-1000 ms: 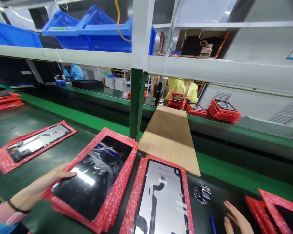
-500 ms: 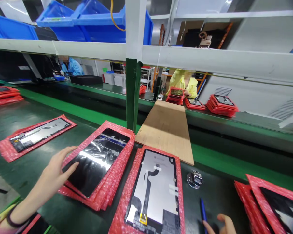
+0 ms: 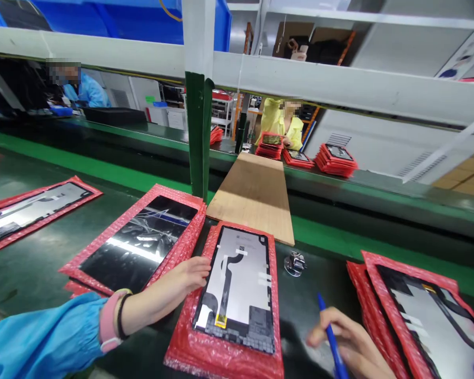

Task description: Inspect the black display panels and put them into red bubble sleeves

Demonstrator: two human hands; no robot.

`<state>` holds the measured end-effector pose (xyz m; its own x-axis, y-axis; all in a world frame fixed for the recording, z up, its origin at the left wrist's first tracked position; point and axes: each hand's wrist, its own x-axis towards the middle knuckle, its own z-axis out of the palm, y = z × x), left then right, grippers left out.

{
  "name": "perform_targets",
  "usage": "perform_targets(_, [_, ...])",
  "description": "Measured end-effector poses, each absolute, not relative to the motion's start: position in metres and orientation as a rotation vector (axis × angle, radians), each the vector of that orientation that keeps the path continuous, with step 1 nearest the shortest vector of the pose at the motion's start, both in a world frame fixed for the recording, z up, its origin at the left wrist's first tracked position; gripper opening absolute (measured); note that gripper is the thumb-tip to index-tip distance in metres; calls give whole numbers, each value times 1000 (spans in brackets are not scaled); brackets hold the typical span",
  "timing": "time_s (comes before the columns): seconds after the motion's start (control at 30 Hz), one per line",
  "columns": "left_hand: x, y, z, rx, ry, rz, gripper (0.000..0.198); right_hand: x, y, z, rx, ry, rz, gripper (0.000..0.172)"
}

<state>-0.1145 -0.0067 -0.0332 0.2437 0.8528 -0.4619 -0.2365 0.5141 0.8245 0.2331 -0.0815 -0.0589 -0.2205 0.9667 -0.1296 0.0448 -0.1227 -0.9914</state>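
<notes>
In front of me a display panel (image 3: 240, 284) lies back side up on a stack of red bubble-wrap sleeves (image 3: 225, 358). Its silver back carries a dark flex cable and a small yellow piece near the lower end. My left hand (image 3: 189, 276) is at the panel's left edge, fingers stretched out and grasping nothing; whether they touch it I cannot tell. A blue pen (image 3: 334, 342) is in my right hand (image 3: 349, 334), right of the panel and above the green table. Left of the panel, a glossy black screen (image 3: 142, 242) lies face up on another sleeve stack.
A silver metal fitting (image 3: 295, 263) stands right of the panel. More panels lie on red sleeves at far left (image 3: 39, 208) and right (image 3: 438, 316). A wooden board (image 3: 256, 195) bridges the gap behind. A green post (image 3: 199, 131) rises there; two people work across.
My left hand has left the black screen and moved right to the silver-backed panel. My right hand has come further into view with the blue pen. The camera view has shifted.
</notes>
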Motion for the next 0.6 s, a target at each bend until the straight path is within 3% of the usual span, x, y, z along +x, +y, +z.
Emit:
perform_targets(0.07, [-115, -3, -32, 662, 1052, 842, 40, 216, -73, -51, -1154, -1233, 1453, 50])
perform_targets(0.23, [-108, 10, -37, 670, 1062, 891, 44, 169, -44, -55, -1170, -1310, 1382, 36])
perform_targets(0.4, [-105, 14, -51, 715, 1026, 957, 42, 139, -26, -70, -1186, -1294, 1356, 55])
perform_targets(0.53, [-107, 12, -67, 785, 1019, 1013, 44, 130, -27, -78, -1340, -1356, 1133, 38])
perform_targets(0.6, [-107, 11, -75, 850, 1050, 1079, 47, 128, -30, -81, -1405, -1392, 1046, 42])
